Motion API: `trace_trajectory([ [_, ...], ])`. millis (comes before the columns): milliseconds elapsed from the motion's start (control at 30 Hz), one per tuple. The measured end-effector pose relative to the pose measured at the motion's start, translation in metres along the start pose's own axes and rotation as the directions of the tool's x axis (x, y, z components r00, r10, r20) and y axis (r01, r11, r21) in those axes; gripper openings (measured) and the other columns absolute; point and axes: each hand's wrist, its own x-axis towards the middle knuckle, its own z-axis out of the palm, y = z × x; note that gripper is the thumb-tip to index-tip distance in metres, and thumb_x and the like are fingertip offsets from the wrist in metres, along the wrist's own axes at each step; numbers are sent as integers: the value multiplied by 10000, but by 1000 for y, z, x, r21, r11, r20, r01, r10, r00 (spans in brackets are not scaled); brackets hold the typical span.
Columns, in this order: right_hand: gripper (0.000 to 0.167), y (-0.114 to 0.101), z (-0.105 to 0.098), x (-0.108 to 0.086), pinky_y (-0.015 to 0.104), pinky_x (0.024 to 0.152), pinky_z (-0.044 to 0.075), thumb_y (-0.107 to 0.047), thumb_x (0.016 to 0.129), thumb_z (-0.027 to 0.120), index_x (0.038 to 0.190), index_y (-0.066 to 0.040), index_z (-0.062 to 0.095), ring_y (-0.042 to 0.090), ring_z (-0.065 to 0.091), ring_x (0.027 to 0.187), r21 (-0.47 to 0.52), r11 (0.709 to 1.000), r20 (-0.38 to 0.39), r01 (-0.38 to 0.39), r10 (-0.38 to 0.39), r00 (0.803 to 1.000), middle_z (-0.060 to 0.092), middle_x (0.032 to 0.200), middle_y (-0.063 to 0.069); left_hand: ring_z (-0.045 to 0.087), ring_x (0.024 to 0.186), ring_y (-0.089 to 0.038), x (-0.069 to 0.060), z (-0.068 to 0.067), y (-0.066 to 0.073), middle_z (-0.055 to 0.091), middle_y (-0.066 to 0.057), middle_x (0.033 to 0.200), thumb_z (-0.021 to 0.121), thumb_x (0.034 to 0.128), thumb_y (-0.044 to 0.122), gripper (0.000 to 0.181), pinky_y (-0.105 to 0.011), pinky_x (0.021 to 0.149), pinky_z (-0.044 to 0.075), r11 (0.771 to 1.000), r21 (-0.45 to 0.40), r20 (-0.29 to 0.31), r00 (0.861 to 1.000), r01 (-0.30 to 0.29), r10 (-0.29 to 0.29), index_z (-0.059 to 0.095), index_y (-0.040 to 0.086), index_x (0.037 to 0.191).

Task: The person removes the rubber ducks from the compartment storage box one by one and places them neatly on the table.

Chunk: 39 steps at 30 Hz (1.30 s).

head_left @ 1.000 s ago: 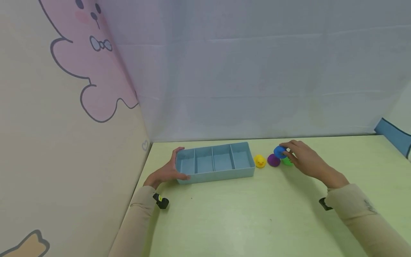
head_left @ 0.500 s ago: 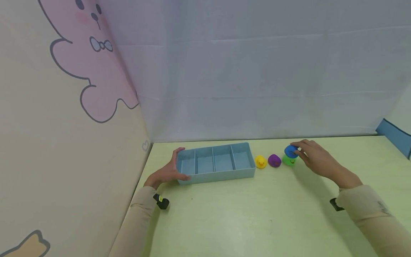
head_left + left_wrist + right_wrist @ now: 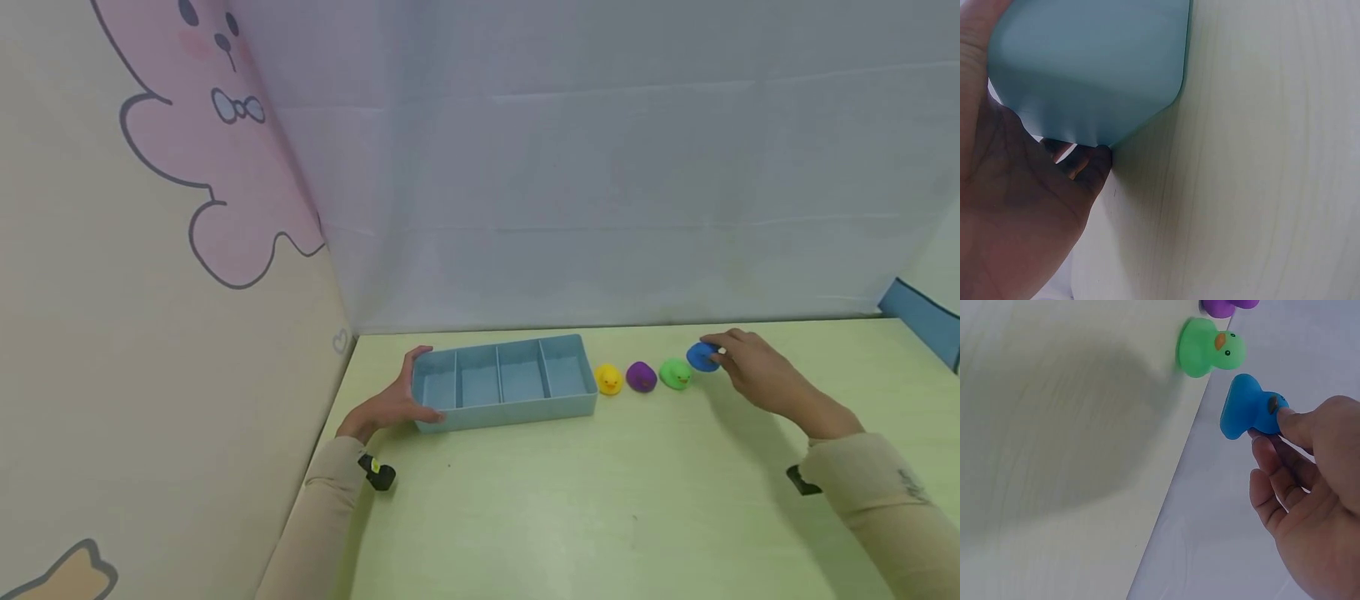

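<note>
Between thumb and fingertips my right hand (image 3: 765,379) pinches a blue rubber duck (image 3: 702,357), held just above the table. In the right wrist view the blue duck (image 3: 1249,407) has its flat base turned away from the hand and the thumb at its head. Close by on its left stands a green rubber duck (image 3: 676,374). A purple duck (image 3: 641,377) and a yellow duck (image 3: 609,380) continue the row leftward. My left hand (image 3: 388,405) grips the left end of a blue-grey divided box (image 3: 517,412), thumb on the near wall and fingers around the far side.
The box stands on a pale yellow table (image 3: 540,508), and its right end is near the yellow duck. A white cloth (image 3: 600,208) hangs behind the table's back edge. On the left rises a wall (image 3: 150,375) with cartoon drawings.
My right hand has carried the blue duck rightward, from above the purple and green ducks to the right of the green one. The left hand and box stay put.
</note>
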Motion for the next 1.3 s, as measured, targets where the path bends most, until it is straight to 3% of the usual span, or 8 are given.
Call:
trace_trajectory([
  [333,280,14,11,-8,585,796,527,109,917,632,1194,138,602,400,623,896,-5,1000,16,-6,6,1000,667,1024,264,-2,1595,-417,-1,1,0,-138,-102,1699,880,781,245,1201,-743,1205,184,1000,9,1,1000,-1,1,1,299,1597],
  [600,250,22,25,-16,588,800,524,113,905,647,1154,117,619,394,631,879,7,1000,-16,-7,7,1000,670,997,234,22,1588,-428,1,2,-1,-141,-103,1700,881,780,244,1201,-754,1198,181,1000,15,3,1000,-4,4,1,289,1597],
  [867,263,23,26,-19,614,837,516,113,922,629,1182,130,590,447,631,937,31,999,20,-37,37,999,660,1052,272,110,1571,-412,-1,-2,-2,-77,-95,1708,900,763,280,1219,-732,1205,206,999,49,-20,1000,9,-8,17,301,1604],
  [1300,314,23,26,-25,607,832,519,145,900,632,1207,115,577,434,644,954,41,999,-28,-4,5,1000,666,1068,251,35,1603,-395,-1,-7,1,-96,-61,1723,927,732,331,1257,-728,1222,169,998,52,-29,999,39,-38,17,403,1597],
])
